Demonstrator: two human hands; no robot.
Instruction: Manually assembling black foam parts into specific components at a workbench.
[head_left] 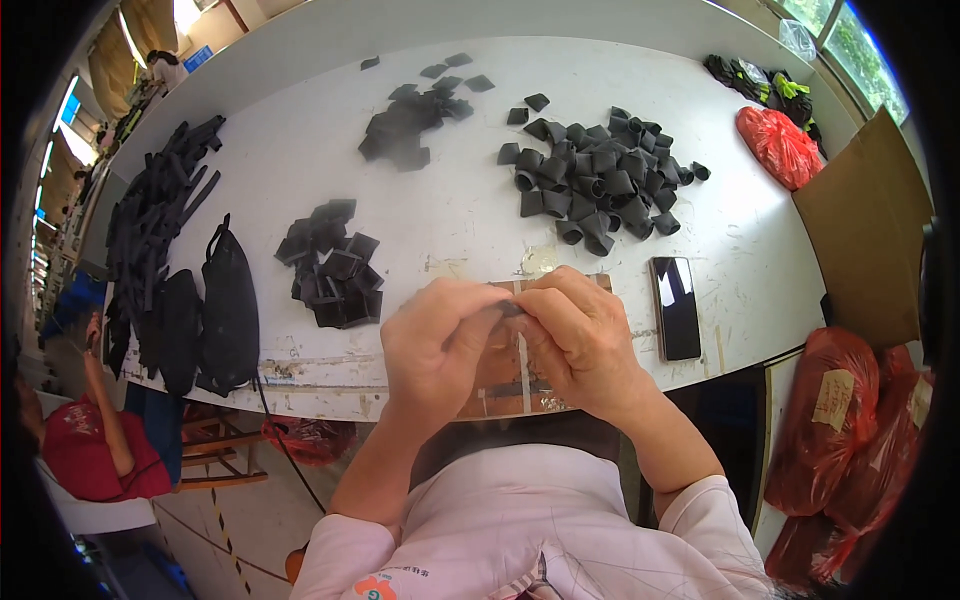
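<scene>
My left hand (pixel 432 335) and my right hand (pixel 580 335) meet over the table's near edge. Between their fingertips is a small black piece of material (pixel 510 309), pinched from both sides and mostly hidden by the fingers. Below them lies a brown taped patch (pixel 498 375) on the white tabletop (pixel 450 225). Left of my left hand is a pile of flat black pieces (pixel 335 275). Beyond my right hand spreads a heap of short, black tube-like pieces (pixel 595 175), several showing open ends.
Farther back lies another flat black pile (pixel 415 120). Black strips (pixel 160 205) and a long black pouch (pixel 230 310) line the left side. A phone (pixel 676 308) rests right of my hand. Red bags (pixel 825 410) and cardboard (pixel 865 230) stand right. Another person (pixel 100 445) sits left.
</scene>
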